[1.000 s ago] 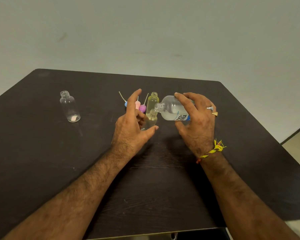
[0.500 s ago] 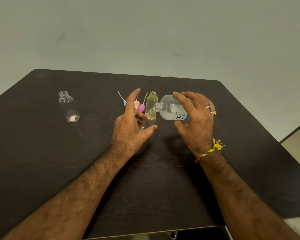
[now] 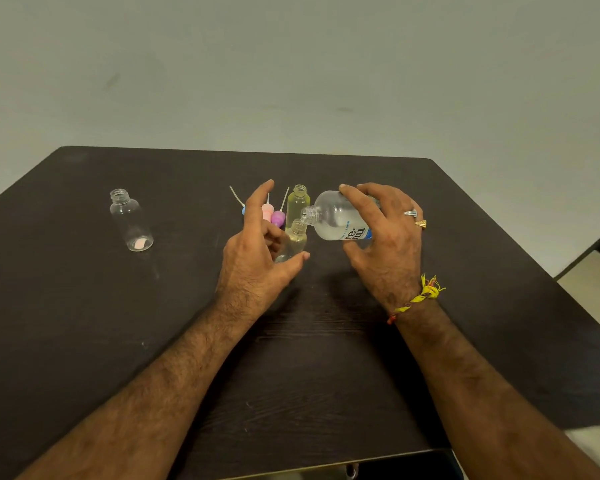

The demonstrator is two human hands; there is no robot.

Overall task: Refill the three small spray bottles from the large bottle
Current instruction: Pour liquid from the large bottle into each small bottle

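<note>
Over the table [image 3: 84,323], right hand [image 3: 388,251] gripping tilted large bottle [image 3: 340,220], left hand [image 3: 253,258] steadying small bottle [image 3: 293,242]

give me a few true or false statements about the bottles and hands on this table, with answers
1. The right hand holds the large bottle tipped on its side, its mouth toward a small bottle. True.
2. The left hand steadies that small bottle. True.
3. The clear bottle far to the left is capped. False: its neck is open, with no spray top on it.
4. The spray tops lie in front of the left hand, near the table edge closest to the person. False: they lie behind the left hand, farther from the person.
5. Another small bottle stands upright behind the one being filled. True.
</note>
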